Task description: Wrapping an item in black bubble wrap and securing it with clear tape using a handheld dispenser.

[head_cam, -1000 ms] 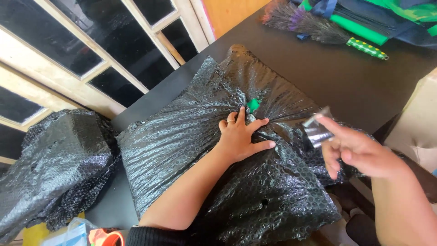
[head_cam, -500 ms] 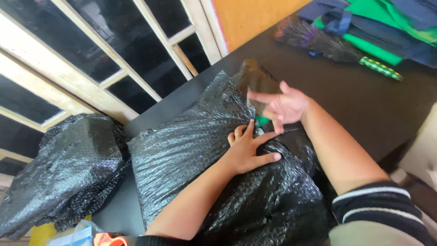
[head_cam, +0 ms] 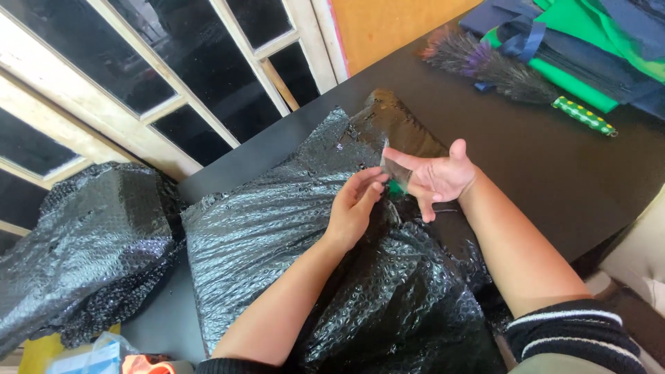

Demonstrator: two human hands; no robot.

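A black table (head_cam: pixel 554 173) fills the right half of the view, its far edge running along a wall of cream-framed window panes (head_cam: pixel 138 90); bare tabletop lies open to the right of the hands, up to a feather duster (head_cam: pixel 495 69) and folded green and blue cloth (head_cam: pixel 589 41) at the top right corner, both cut off by the frame. On the table's near left part sits a large bundle wrapped in black bubble wrap (head_cam: pixel 277 228), its lower end hidden under the person's forearms and running out of the frame. A second black-wrapped bundle (head_cam: pixel 83 242) sits to its left, off the table's edge, partly cut off. At the top middle of the large bundle, the left hand (head_cam: pixel 357 204) presses its bunched fingertips onto the wrap, holding nothing that can be made out. The right hand (head_cam: pixel 436 176) is spread, palm toward the camera, pinching a strip of clear tape (head_cam: pixel 393 168) between index finger and thumb; where the tape's lower end goes is hard to see. A small green object (head_cam: pixel 396 187) shows between the hands, mostly hidden.
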